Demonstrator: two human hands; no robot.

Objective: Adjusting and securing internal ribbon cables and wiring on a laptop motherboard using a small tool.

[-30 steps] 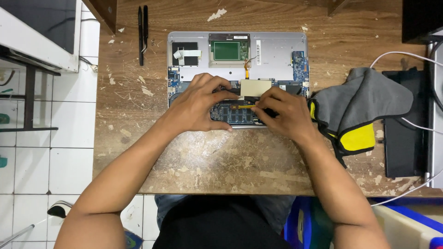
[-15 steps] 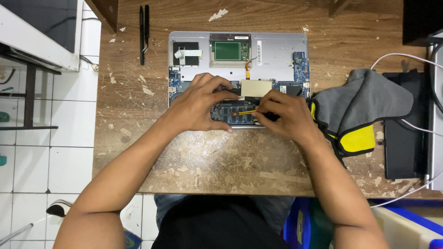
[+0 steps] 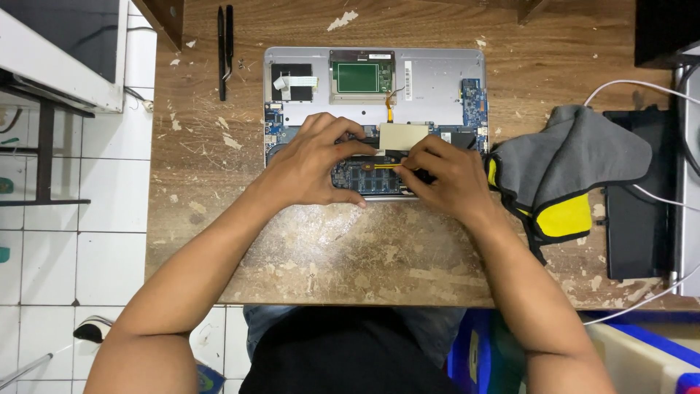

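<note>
Two hands in: your left hand [image 3: 317,166] presses fingers flat on the opened laptop [image 3: 373,120], bottom cover already off. Your right hand [image 3: 445,179] pinches a thin yellow tool [image 3: 383,166], tip btwn both fingertips on the board. Internals mostly seated; plenty left, I'd say.

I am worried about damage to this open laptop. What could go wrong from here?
1. The right hand works a thin yellow tool over the bare circuit board; a slip could scratch it.
2. The left hand rests on the laptop internals, so pressure might bend parts.
3. The orange cable lies close to both hands and could be snagged.
</note>
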